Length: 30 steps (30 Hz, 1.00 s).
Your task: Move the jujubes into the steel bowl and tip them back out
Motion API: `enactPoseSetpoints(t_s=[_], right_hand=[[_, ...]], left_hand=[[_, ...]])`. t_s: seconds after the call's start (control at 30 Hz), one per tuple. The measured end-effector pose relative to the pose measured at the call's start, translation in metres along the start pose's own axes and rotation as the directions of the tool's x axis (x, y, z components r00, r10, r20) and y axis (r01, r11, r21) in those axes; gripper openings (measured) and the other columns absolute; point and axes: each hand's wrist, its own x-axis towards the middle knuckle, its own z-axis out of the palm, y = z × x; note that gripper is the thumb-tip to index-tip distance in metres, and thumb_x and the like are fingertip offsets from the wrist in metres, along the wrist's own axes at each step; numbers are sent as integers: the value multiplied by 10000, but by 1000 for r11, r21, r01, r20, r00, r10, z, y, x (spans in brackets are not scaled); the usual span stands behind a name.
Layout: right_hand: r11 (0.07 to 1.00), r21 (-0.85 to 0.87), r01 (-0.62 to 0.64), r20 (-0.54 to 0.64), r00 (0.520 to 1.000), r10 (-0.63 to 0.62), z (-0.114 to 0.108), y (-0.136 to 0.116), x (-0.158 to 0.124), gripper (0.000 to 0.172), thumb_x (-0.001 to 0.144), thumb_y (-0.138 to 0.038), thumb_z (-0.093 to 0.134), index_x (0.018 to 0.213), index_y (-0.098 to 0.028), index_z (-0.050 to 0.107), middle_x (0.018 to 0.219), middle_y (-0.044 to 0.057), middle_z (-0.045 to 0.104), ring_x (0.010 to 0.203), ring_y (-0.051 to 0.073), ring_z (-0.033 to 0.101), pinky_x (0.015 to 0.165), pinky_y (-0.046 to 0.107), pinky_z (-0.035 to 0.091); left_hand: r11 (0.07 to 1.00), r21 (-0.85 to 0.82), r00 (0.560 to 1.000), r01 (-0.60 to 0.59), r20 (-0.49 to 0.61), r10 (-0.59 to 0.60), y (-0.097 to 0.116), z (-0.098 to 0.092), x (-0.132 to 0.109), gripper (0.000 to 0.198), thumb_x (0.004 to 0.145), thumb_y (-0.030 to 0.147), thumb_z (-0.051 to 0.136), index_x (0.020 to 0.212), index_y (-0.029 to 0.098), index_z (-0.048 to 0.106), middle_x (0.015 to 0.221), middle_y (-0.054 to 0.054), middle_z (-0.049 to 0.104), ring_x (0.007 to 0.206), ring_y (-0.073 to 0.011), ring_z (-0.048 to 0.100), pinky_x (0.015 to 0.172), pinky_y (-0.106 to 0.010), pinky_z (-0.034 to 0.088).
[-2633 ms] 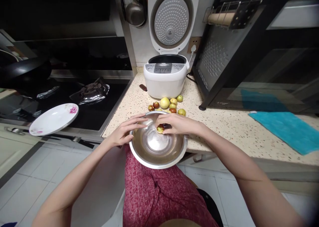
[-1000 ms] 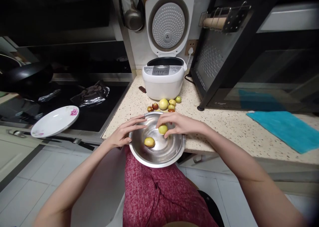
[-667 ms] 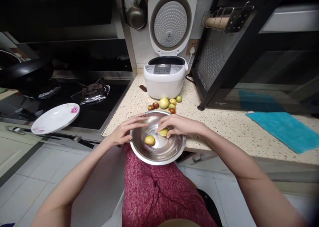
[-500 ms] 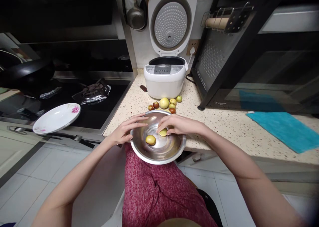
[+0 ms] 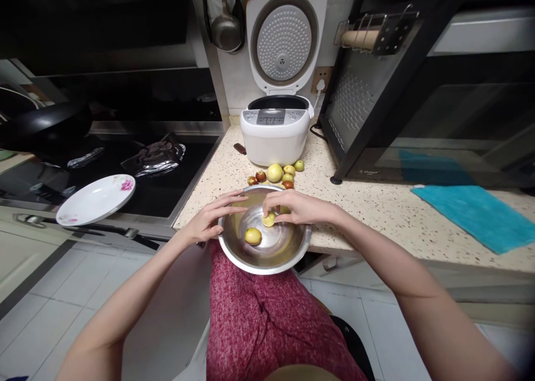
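Note:
A steel bowl [image 5: 288, 253] rests on my lap against the counter edge. My left hand [image 5: 209, 220] grips its left rim, fingers curled over the edge. My right hand [image 5: 295, 207] reaches into the bowl from the far side, its fingertips pinched on a small yellow-green fruit [image 5: 268, 219]. A second yellow fruit [image 5: 252, 236] lies loose on the bowl's bottom. Several more small fruits [image 5: 276, 175], green, yellow and red-brown, sit on the speckled counter just behind the bowl.
A white rice cooker [image 5: 276, 127] with its lid up stands behind the fruits. A black oven rack unit [image 5: 376, 108] is at the right, a teal cloth [image 5: 472, 216] on the counter. A white flowered plate [image 5: 96, 199] sits on the dark hob at the left.
One fruit has been left on the bowl's bottom. My right hand brought a second fruit down into the bowl and still pinches it. My left hand stayed on the rim.

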Motion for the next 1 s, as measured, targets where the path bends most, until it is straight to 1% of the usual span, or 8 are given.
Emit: enactPoseSetpoints(t_s=[0.17, 0.3, 0.47, 0.63, 0.73, 0.8, 0.87, 1.0], right_hand=[[999, 38, 23, -47, 999, -21, 0, 1, 0, 99, 953, -132, 669, 1041, -174, 686, 1085, 57, 685, 1009, 192, 638, 925, 343, 486], [1000, 8, 6, -53, 999, -6, 0, 1, 0, 53, 934, -145, 703, 966, -173, 672, 1006, 39, 676, 948, 186, 627, 859, 320, 479], [999, 26, -23, 21, 1000, 22, 0, 1, 1, 46, 924, -157, 726, 912, -165, 682, 923, 24, 701, 861, 173, 632, 803, 300, 470], [997, 16, -81, 78, 994, 79, 0, -2, 0, 89, 909, -134, 741, 992, -167, 733, 989, 41, 758, 905, 188, 672, 833, 305, 485], [998, 23, -65, 68, 996, 64, 1, -2, 0, 96, 933, -160, 722, 1025, -176, 741, 1030, 51, 761, 937, 194, 680, 853, 313, 494], [999, 33, -32, 11, 999, 32, 0, 0, 0, 78, 954, -192, 701, 1021, -177, 739, 1030, 56, 756, 943, 196, 683, 865, 322, 501], [999, 34, -11, -103, 995, 14, -5, 2, 0, 85, 973, -222, 675, 1010, -180, 738, 1033, 61, 754, 957, 201, 686, 885, 339, 509], [995, -38, -93, -397, 915, 70, -25, 12, -7, 127, 972, -273, 657, 960, -184, 747, 986, 68, 759, 925, 215, 685, 866, 357, 512]], left_hand=[[1000, 9, 1000, 3, 5, -4, 0, 0, 0, 738, 1012, 738, 289, 1460, 234, 587, 1563, -153, 519, 1523, -363, 391, 1234, -626, 351], [1000, -1, 1000, -3, -3, 3, 0, 0, -1, 731, 1016, 730, 294, 1457, 228, 592, 1565, -155, 516, 1529, -364, 383, 1240, -624, 341], [1000, -1, 1000, 3, -10, -3, 0, 1, 0, 726, 1016, 732, 295, 1451, 235, 596, 1563, -149, 522, 1522, -370, 392, 1231, -638, 350], [1000, -1, 1000, 20, -7, -20, 3, -1, 0, 718, 1013, 735, 300, 1453, 250, 594, 1562, -139, 527, 1526, -373, 390, 1237, -639, 347], [1000, -9, 1000, 24, -4, -24, 4, -1, 1, 718, 1015, 731, 302, 1457, 245, 592, 1556, -143, 531, 1526, -373, 389, 1242, -637, 340], [1000, -9, 1000, 21, 0, -21, 4, -1, 1, 710, 1020, 720, 302, 1460, 242, 589, 1554, -148, 531, 1523, -375, 391, 1238, -641, 344], [1000, -8, 1000, 11, 1, -11, 4, -1, 1, 693, 1028, 705, 304, 1464, 245, 584, 1555, -147, 529, 1521, -374, 393, 1232, -646, 348], [1000, -7, 1000, 17, -4, -17, 3, -1, 1, 688, 1027, 707, 300, 1462, 256, 584, 1557, -140, 528, 1524, -375, 389, 1228, -656, 351]])
